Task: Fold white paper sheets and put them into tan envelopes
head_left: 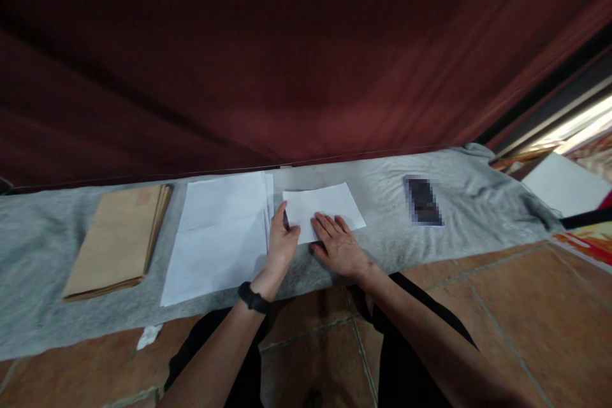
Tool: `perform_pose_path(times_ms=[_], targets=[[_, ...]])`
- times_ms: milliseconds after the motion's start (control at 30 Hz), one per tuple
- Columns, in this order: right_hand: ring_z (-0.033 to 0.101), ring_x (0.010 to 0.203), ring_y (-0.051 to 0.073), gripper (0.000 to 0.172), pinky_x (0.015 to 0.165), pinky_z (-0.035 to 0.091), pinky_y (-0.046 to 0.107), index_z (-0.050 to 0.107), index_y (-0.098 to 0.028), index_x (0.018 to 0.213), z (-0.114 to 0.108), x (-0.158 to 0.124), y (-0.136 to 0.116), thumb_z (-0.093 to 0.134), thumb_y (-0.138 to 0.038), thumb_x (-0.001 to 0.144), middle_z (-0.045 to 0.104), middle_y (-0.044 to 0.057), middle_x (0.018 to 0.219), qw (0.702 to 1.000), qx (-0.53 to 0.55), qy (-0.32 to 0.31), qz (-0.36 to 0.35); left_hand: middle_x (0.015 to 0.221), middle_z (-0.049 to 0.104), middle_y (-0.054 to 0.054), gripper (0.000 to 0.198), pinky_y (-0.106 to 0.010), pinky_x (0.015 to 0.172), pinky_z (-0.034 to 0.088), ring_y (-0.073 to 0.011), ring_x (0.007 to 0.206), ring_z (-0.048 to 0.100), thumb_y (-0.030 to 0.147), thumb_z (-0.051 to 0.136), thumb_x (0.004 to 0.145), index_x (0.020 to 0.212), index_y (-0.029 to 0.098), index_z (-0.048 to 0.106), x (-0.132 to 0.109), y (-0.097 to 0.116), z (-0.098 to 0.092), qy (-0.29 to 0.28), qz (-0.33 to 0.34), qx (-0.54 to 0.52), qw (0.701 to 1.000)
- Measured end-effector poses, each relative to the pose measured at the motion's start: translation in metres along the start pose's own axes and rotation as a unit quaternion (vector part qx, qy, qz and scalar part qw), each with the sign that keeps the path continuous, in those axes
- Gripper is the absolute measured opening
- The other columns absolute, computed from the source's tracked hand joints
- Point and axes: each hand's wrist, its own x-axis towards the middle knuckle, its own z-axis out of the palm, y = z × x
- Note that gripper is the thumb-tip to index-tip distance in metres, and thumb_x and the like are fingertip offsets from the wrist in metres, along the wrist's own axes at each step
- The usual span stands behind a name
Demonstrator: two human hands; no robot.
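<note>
A small folded white paper (329, 203) lies on a grey cloth (38, 248) spread over a low surface. My right hand (340, 243) lies flat on the paper's near edge with its fingers stretched out. My left hand (281, 243), with a black band at the wrist, rests at the paper's left edge, fingers together and thumb up against the edge. To the left of it lies a stack of white sheets (217, 236).
A pile of brown envelopes (117, 239) lies at the left of the cloth. A dark phone (423, 201) lies to the right. A dark red curtain (287, 57) hangs behind. Brown floor tiles (516, 306) run under my legs. A white board (564, 185) stands far right.
</note>
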Motion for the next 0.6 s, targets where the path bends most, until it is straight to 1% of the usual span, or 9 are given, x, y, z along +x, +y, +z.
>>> perform_pose_path(times_ms=[100, 167, 267, 333, 367, 433, 500, 600], targets=[[0.043, 0.142, 0.026, 0.056, 0.121, 0.026, 0.045, 0.04, -0.015, 0.153, -0.006, 0.001, 0.0, 0.044, -0.023, 0.098, 0.038, 0.011, 0.16, 1.0, -0.009, 0.006, 0.014, 0.133, 0.061, -0.009, 0.082, -0.035, 0.095, 0.057, -0.0199, 0.108, 0.067, 0.006, 0.054, 0.072, 0.15, 0.02, 0.034, -0.006, 0.012, 0.0, -0.013, -0.048, -0.087, 0.995], [0.045, 0.14, 0.025, 0.055, 0.121, 0.027, 0.043, 0.043, -0.017, 0.151, -0.012, 0.002, 0.003, 0.041, -0.015, 0.096, 0.042, 0.008, 0.158, 1.0, -0.013, 0.01, 0.016, 0.138, 0.058, -0.009, 0.086, -0.032, 0.092, 0.057, -0.0189, 0.106, 0.067, 0.007, 0.056, 0.073, 0.152, 0.022, 0.03, -0.009, 0.018, -0.001, 0.001, -0.065, -0.111, 0.992], [0.046, 0.138, 0.024, 0.057, 0.12, 0.029, 0.044, 0.047, -0.021, 0.149, -0.021, 0.004, 0.013, 0.041, -0.008, 0.094, 0.048, 0.006, 0.154, 0.999, 0.009, 0.032, 0.014, 0.141, 0.054, -0.01, 0.078, -0.028, 0.082, 0.058, -0.0162, 0.098, 0.067, 0.018, 0.058, 0.081, 0.153, 0.026, 0.03, -0.009, 0.024, -0.006, 0.036, -0.096, -0.137, 0.985], [0.049, 0.136, 0.022, 0.057, 0.118, 0.032, 0.043, 0.051, -0.024, 0.146, -0.027, 0.004, 0.022, 0.04, -0.005, 0.093, 0.052, 0.005, 0.151, 0.997, 0.044, 0.064, 0.012, 0.14, 0.055, -0.01, 0.066, -0.027, 0.073, 0.057, -0.014, 0.089, 0.068, 0.025, 0.055, 0.086, 0.149, 0.028, 0.036, -0.007, 0.027, -0.011, 0.058, -0.121, -0.199, 0.971], [0.051, 0.134, 0.021, 0.056, 0.117, 0.034, 0.043, 0.053, -0.026, 0.143, -0.029, 0.005, 0.027, 0.039, -0.004, 0.093, 0.055, 0.005, 0.148, 0.994, 0.063, 0.085, 0.008, 0.138, 0.056, -0.009, 0.061, -0.026, 0.069, 0.057, -0.0129, 0.084, 0.068, 0.027, 0.055, 0.085, 0.145, 0.027, 0.041, -0.005, 0.027, -0.013, 0.064, -0.132, -0.241, 0.96], [0.054, 0.131, 0.02, 0.053, 0.115, 0.036, 0.044, 0.058, -0.028, 0.138, -0.034, 0.005, 0.035, 0.039, -0.005, 0.095, 0.06, 0.004, 0.143, 0.986, 0.102, 0.131, -0.013, 0.132, 0.06, -0.008, 0.054, -0.025, 0.067, 0.056, -0.0116, 0.078, 0.067, 0.022, 0.058, 0.079, 0.134, 0.024, 0.054, -0.001, 0.028, -0.018, 0.063, -0.148, -0.31, 0.937], [0.056, 0.128, 0.021, 0.047, 0.112, 0.04, 0.045, 0.062, -0.03, 0.134, -0.04, 0.004, 0.042, 0.041, -0.008, 0.097, 0.063, 0.004, 0.137, 0.975, 0.135, 0.175, -0.037, 0.127, 0.063, -0.007, 0.053, -0.024, 0.069, 0.055, -0.0117, 0.08, 0.067, 0.013, 0.062, 0.069, 0.122, 0.022, 0.063, 0.002, 0.028, -0.021, 0.038, -0.166, -0.346, 0.923], [0.059, 0.123, 0.022, 0.039, 0.105, 0.045, 0.044, 0.066, -0.031, 0.128, -0.048, 0.003, 0.046, 0.045, -0.015, 0.1, 0.067, 0.004, 0.131, 0.955, 0.18, 0.233, -0.049, 0.129, 0.064, -0.003, 0.062, -0.024, 0.073, 0.054, -0.0131, 0.086, 0.066, 0.004, 0.067, 0.059, 0.117, 0.024, 0.066, 0.004, 0.027, -0.02, -0.02, -0.189, -0.358, 0.914]])
